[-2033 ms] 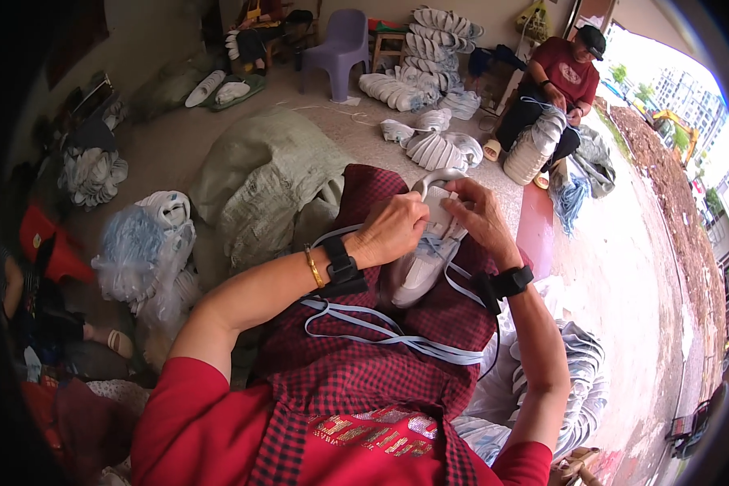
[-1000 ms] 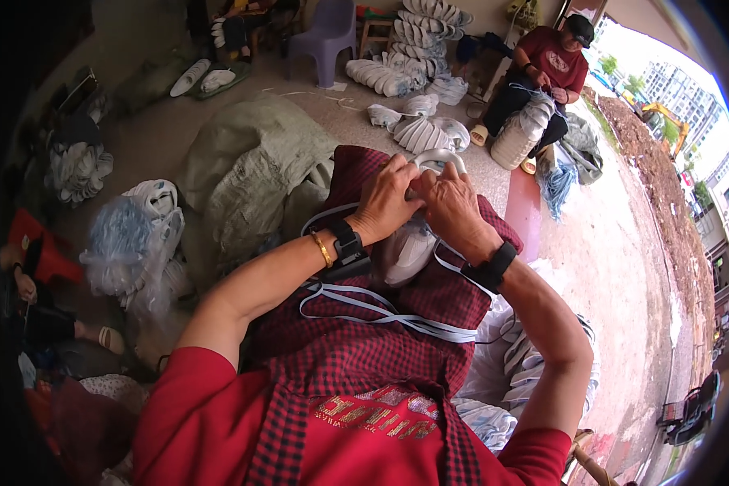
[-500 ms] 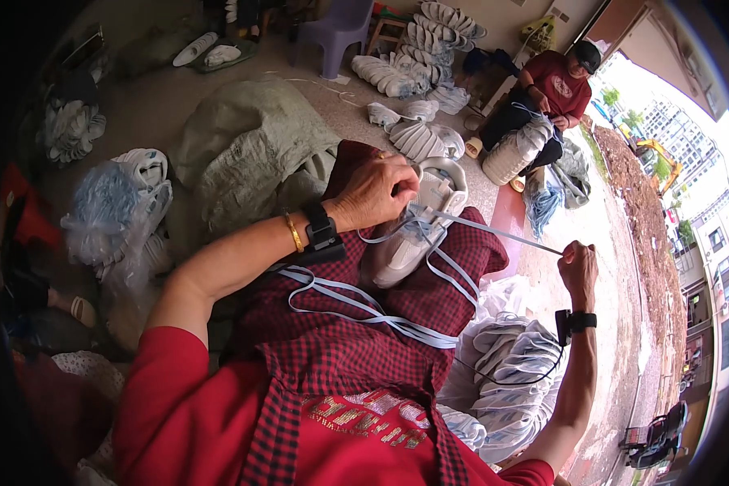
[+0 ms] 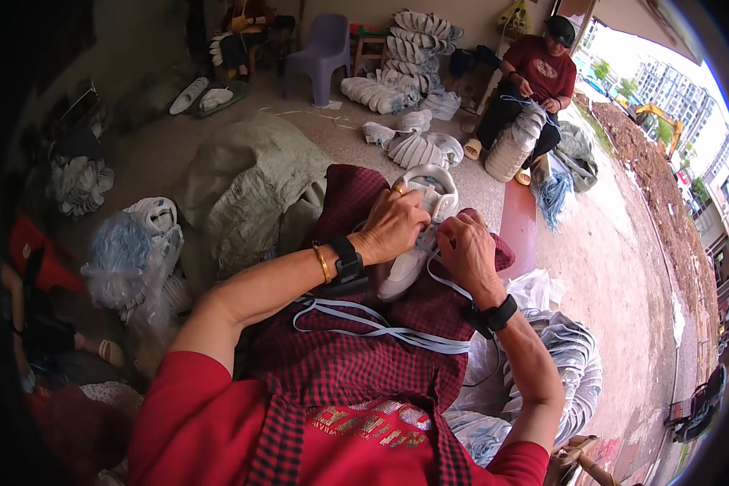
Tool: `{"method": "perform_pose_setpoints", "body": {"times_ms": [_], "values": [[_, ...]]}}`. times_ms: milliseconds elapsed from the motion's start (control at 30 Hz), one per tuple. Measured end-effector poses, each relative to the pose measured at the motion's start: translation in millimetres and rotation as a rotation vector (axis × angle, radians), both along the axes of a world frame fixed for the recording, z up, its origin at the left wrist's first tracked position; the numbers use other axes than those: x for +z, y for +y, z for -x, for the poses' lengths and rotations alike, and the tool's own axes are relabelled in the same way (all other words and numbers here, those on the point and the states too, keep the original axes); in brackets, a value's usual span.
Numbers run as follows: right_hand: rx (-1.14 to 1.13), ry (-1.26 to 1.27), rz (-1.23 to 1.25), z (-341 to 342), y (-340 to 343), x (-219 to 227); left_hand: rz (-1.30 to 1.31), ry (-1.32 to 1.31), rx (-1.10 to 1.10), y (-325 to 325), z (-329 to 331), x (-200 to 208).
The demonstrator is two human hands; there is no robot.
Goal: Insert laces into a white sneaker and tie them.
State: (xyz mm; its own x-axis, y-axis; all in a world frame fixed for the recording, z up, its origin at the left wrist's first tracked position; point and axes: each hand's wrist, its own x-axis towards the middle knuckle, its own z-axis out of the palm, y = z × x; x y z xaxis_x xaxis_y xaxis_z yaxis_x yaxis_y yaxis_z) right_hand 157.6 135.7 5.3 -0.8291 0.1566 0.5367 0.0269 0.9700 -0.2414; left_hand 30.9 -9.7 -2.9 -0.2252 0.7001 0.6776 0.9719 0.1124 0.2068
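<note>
The shoe (image 4: 405,271) rested on the apron (image 4: 324,352), toe toward the wearer. On the shoe's left, the left hand (image 4: 393,229) bent over its upper; on its right was the right hand (image 4: 468,253), fingers curled. What either grip held could not be told. Laces (image 4: 439,345) lay nearer the wearer than the shoe; a sack (image 4: 251,190) stood to its left.

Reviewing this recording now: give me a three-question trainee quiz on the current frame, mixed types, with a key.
1. True or false: pale-blue laces lie across the checked apron.
2. Which colour is the plastic chair at the picture's top: A) red, B) purple, C) green?
3. Fill in: the left hand and right hand are at a white ____.
Key: 1 true; 2 B; 3 shoe.
</note>
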Motion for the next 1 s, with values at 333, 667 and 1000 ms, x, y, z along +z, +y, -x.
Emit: {"method": "perform_pose_setpoints", "body": {"times_ms": [333,667,1000], "values": [[-0.011,-0.129,0.265,12,9,12,0.023,-0.145,-0.047,7,6,0],[0.208,-0.237,0.103,17,28,28,0.122,-0.129,-0.050,15,2,10],[0.315,-0.263,0.284,13,22,41,0.270,-0.126,0.225,-95,64,70]]}}
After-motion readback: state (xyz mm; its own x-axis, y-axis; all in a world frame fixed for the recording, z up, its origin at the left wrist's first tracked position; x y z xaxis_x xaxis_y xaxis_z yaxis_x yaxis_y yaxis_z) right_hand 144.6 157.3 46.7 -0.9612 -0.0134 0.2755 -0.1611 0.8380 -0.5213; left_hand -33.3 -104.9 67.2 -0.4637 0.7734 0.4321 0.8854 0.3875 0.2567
